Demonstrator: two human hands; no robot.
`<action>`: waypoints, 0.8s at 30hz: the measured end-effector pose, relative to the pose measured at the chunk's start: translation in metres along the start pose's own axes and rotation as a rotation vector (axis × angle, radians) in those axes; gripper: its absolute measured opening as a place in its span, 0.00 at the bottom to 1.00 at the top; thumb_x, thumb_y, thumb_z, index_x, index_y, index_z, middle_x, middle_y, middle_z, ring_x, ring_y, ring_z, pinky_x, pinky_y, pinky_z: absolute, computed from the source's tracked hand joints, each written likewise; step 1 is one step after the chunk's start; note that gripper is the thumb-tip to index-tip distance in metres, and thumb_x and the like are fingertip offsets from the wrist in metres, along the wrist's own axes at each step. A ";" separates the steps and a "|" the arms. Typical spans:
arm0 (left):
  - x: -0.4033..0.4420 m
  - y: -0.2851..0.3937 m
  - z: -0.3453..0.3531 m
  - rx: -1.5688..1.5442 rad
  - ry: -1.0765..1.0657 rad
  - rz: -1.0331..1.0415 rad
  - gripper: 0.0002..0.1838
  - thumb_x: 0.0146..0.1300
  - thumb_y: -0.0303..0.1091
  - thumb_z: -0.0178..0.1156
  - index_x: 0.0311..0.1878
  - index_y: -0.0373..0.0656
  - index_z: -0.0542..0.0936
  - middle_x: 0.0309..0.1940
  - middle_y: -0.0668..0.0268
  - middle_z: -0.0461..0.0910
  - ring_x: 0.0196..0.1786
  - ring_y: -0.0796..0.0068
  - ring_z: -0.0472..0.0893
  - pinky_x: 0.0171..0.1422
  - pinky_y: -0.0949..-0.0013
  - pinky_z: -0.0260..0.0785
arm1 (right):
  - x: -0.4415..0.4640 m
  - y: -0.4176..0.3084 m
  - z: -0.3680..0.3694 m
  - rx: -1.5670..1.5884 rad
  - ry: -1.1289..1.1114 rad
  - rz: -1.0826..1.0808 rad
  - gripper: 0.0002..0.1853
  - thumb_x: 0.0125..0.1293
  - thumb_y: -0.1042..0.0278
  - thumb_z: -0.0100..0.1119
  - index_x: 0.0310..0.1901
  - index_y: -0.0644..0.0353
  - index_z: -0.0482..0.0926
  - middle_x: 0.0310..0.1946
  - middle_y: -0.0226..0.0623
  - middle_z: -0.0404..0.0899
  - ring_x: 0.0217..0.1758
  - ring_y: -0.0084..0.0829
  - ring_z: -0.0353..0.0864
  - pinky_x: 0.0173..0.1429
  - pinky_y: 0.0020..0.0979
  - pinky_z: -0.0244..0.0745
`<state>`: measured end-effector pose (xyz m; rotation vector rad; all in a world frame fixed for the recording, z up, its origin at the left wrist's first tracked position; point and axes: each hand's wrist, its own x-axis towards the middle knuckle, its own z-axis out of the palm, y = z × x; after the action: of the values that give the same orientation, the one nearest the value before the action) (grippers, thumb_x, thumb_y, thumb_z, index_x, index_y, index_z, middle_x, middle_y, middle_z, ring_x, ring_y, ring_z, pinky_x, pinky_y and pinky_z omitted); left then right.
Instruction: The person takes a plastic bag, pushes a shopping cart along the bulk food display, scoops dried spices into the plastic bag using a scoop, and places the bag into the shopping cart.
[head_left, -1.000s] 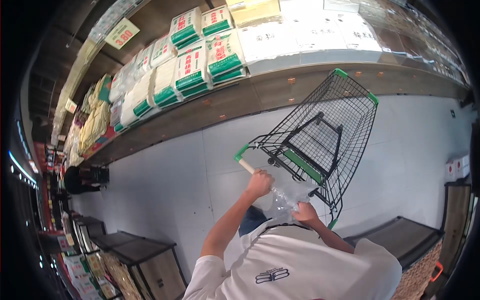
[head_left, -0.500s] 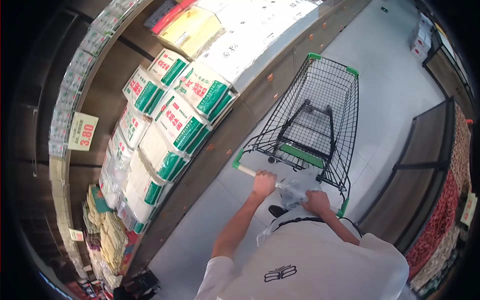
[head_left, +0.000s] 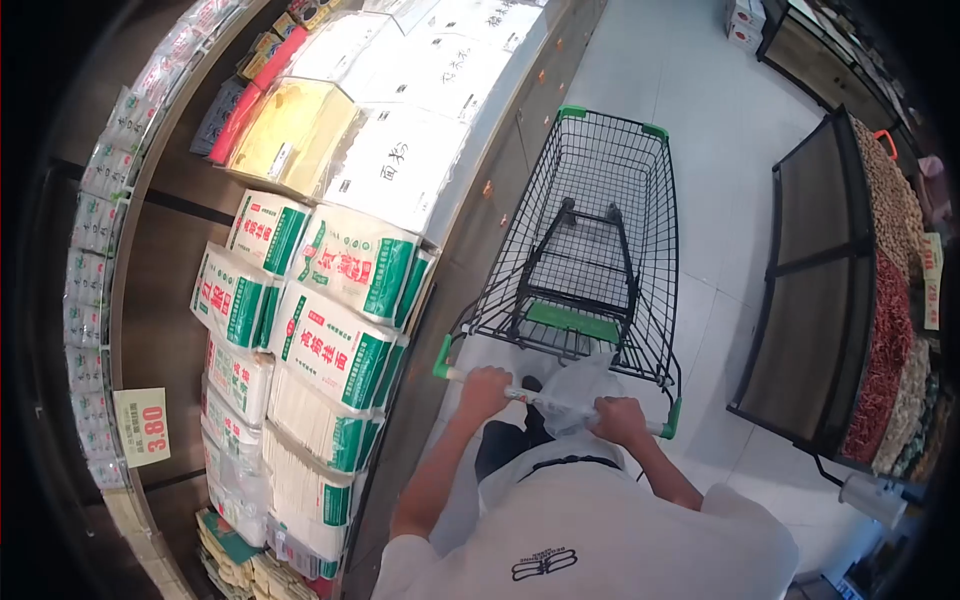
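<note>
A wire shopping cart (head_left: 598,215) with green corner pieces stands in front of me. My left hand (head_left: 485,393) is wrapped round the left part of its push handle (head_left: 523,396). Farther right on the same handle, my right hand (head_left: 620,421) is closed round the bar. A clear plastic bag (head_left: 580,388) hangs at the handle between my hands and touches the right one. Whether my right fingers also pinch the bag, I cannot tell.
On the left, a shelf holds stacked noodle packs (head_left: 328,345), a yellow bin (head_left: 290,135) and white bins (head_left: 395,160). A price sign (head_left: 142,427) hangs there. At right stands a dark display stand (head_left: 820,270) with red dried goods (head_left: 880,360). Tiled floor (head_left: 715,220) runs between.
The cart has advanced along the aisle, and the noodle packs and the yellow bin now appear lower in view. Both hands have stayed on the handle.
</note>
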<state>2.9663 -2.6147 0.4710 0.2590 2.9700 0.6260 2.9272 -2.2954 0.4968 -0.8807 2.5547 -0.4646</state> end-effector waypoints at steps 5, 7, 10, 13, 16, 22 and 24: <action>0.065 -0.055 -0.047 0.126 -0.202 -0.062 0.11 0.51 0.45 0.64 0.26 0.48 0.83 0.26 0.61 0.83 0.31 0.58 0.84 0.36 0.55 0.75 | 0.070 0.013 -0.041 -0.037 0.009 0.031 0.20 0.47 0.48 0.68 0.29 0.58 0.80 0.27 0.42 0.83 0.30 0.45 0.83 0.38 0.45 0.78; 0.088 -0.065 -0.050 0.138 -0.155 -0.033 0.14 0.53 0.48 0.64 0.24 0.47 0.82 0.23 0.61 0.82 0.29 0.57 0.83 0.35 0.55 0.75 | 0.092 0.015 -0.053 -0.028 0.018 0.063 0.20 0.47 0.48 0.68 0.29 0.58 0.80 0.26 0.42 0.83 0.30 0.46 0.84 0.38 0.45 0.78; 0.138 -0.095 -0.048 0.108 0.003 -0.031 0.16 0.54 0.49 0.65 0.21 0.47 0.81 0.20 0.61 0.81 0.26 0.56 0.82 0.33 0.54 0.74 | 0.151 0.030 -0.089 -0.079 -0.027 0.053 0.20 0.46 0.47 0.69 0.28 0.58 0.80 0.25 0.42 0.82 0.30 0.47 0.83 0.38 0.46 0.78; 0.189 -0.117 -0.060 0.075 0.045 0.014 0.15 0.55 0.47 0.65 0.21 0.48 0.82 0.20 0.61 0.81 0.26 0.57 0.82 0.31 0.55 0.73 | 0.198 0.053 -0.099 -0.046 -0.019 0.087 0.21 0.46 0.46 0.68 0.28 0.58 0.80 0.25 0.42 0.82 0.30 0.47 0.84 0.38 0.47 0.78; 0.242 -0.154 -0.056 0.069 0.091 0.004 0.12 0.52 0.46 0.66 0.22 0.49 0.82 0.20 0.62 0.80 0.26 0.58 0.82 0.31 0.55 0.73 | 0.260 0.073 -0.112 -0.078 -0.053 0.090 0.21 0.46 0.47 0.69 0.30 0.58 0.81 0.27 0.43 0.83 0.32 0.47 0.84 0.40 0.46 0.79; 0.351 -0.172 -0.062 0.007 0.133 0.120 0.07 0.44 0.41 0.67 0.26 0.53 0.83 0.23 0.66 0.81 0.28 0.63 0.82 0.34 0.59 0.75 | 0.319 0.118 -0.161 -0.152 0.030 0.159 0.22 0.46 0.47 0.69 0.33 0.59 0.82 0.29 0.44 0.83 0.33 0.49 0.84 0.41 0.46 0.79; 0.394 -0.195 -0.064 0.034 0.113 0.107 0.07 0.44 0.40 0.67 0.27 0.52 0.83 0.23 0.66 0.81 0.28 0.63 0.82 0.33 0.59 0.74 | 0.368 0.141 -0.164 -0.174 0.037 0.147 0.22 0.44 0.47 0.71 0.31 0.59 0.81 0.28 0.42 0.83 0.32 0.49 0.84 0.40 0.47 0.78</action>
<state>2.5432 -2.7425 0.4269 0.4006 3.0939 0.6223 2.5129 -2.3963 0.4838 -0.7409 2.7011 -0.2187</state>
